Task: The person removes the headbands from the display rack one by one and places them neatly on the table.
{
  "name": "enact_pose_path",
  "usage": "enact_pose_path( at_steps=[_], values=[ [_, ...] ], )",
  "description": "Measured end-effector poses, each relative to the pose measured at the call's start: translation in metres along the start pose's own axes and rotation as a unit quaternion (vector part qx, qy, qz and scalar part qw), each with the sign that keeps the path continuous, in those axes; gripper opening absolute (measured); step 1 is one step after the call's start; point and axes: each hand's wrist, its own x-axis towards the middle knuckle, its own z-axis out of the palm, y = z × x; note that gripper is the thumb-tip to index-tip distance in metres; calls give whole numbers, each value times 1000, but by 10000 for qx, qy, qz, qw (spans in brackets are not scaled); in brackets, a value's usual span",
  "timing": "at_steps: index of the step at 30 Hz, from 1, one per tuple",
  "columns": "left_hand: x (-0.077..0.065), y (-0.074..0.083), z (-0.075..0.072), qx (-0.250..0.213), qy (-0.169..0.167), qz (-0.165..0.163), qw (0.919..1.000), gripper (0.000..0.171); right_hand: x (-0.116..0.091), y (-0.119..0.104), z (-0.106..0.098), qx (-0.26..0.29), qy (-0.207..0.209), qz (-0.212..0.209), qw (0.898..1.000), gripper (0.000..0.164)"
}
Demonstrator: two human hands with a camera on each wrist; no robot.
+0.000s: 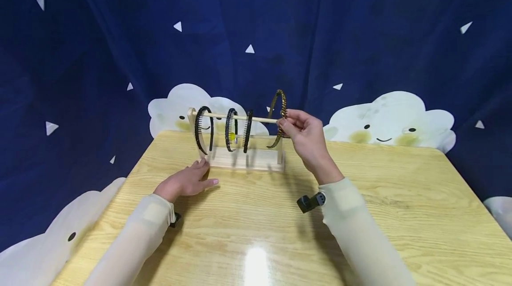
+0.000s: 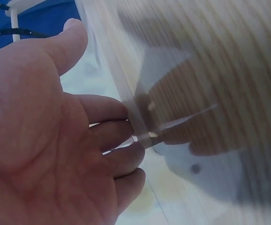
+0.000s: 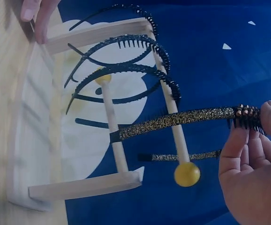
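Observation:
My right hand (image 1: 307, 138) pinches a gold, sparkly toothed headband (image 3: 182, 117) between thumb and fingers. This headband straddles the upper rod of a wooden rack (image 1: 244, 161), near the rod's right end, which carries a yellow ball (image 3: 187, 174). Farther left, three black toothed headbands hang over the same rod: one at the far left (image 1: 198, 131), one in the middle (image 1: 228, 127) and one closer to the gold headband (image 1: 247, 133). My left hand (image 1: 189, 180) lies low at the rack's front left corner, fingers extended and fingertips at the base edge (image 2: 121, 89).
The rack stands toward the back of a light wood table (image 1: 256, 215). A dark blue curtain (image 1: 256, 19) with white clouds and triangles hangs right behind it. A lower rod (image 3: 114, 126) runs beneath the upper one, with a yellow ball (image 3: 103, 77) at its far end.

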Motion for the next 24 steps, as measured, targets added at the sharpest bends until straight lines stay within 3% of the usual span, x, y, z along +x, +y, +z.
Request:
enact_pose_path(
  at_steps=[10,18,24],
  values=[
    [3,1,-4,-70,-74,-106,9999,83,0,-23,-4,-126,-149,-409,9990,25],
    [3,4,-4,-87,-64,-79,9999,83,-9,-48,-22,9,-360,-751,9965,24],
    [2,3,-3,-62,-42,16,10000,83,-18,-64,-40,-153,-422,-764,9961,22]
  ],
)
